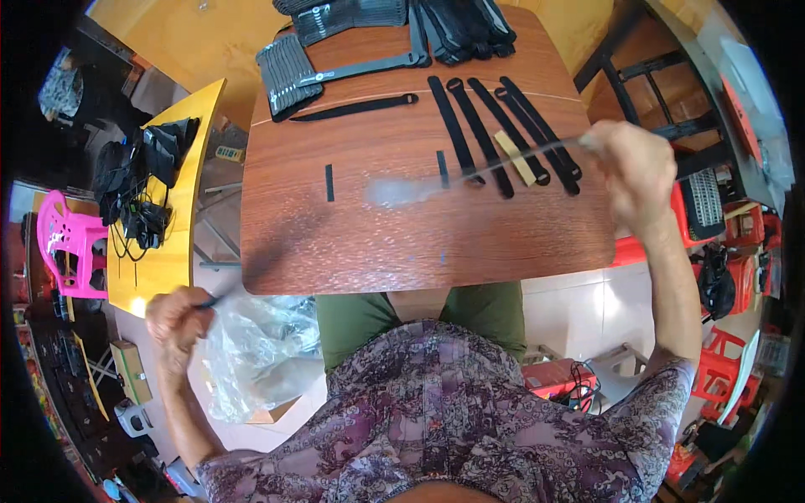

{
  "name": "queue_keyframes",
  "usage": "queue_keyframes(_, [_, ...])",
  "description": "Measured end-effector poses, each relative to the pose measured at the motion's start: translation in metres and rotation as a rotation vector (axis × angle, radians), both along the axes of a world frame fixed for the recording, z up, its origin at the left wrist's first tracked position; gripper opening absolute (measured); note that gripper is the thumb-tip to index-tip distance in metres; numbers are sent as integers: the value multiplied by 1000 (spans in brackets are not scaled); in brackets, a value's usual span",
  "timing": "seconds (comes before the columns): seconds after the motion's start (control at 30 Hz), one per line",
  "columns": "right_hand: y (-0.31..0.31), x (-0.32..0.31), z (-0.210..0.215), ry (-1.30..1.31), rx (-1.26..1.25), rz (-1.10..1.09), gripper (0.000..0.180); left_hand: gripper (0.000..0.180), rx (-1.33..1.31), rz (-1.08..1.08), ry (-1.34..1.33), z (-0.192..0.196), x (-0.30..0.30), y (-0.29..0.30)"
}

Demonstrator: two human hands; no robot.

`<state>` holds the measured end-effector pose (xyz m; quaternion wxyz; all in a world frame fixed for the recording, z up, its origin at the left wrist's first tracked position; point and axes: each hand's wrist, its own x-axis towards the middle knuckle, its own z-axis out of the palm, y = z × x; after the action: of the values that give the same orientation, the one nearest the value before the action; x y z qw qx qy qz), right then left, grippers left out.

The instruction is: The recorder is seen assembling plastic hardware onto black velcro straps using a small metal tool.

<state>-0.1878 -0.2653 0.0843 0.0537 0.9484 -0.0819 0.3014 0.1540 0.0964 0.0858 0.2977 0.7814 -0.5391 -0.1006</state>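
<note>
Hands (178,323) (635,172) hold a dark strip (281,247) and a pale strip (470,174), both blurred

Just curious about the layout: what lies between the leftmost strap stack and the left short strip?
One loose strap, on the brown table, in the head view.

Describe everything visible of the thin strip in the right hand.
The thin strip is narrow and greyish, blurred by motion. Its right end is gripped by the right hand; from there it slants left and toward the person, passing in front of the black straps on the brown table. Its far end dissolves into a whitish smear. Its material, and whether it touches the straps or table, cannot be told.
</note>
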Motion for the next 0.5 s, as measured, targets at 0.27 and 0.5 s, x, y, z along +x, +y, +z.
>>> queue_keyframes(0.27, [14, 45, -4, 129, -132, -164, 16, 19, -611, 48, 1238, -49, -2, -26])
queue_keyframes(0.5, [17, 111, -42, -129, -377, 278, 24, 49, -430, -252, 1398, -43, -46, -114])
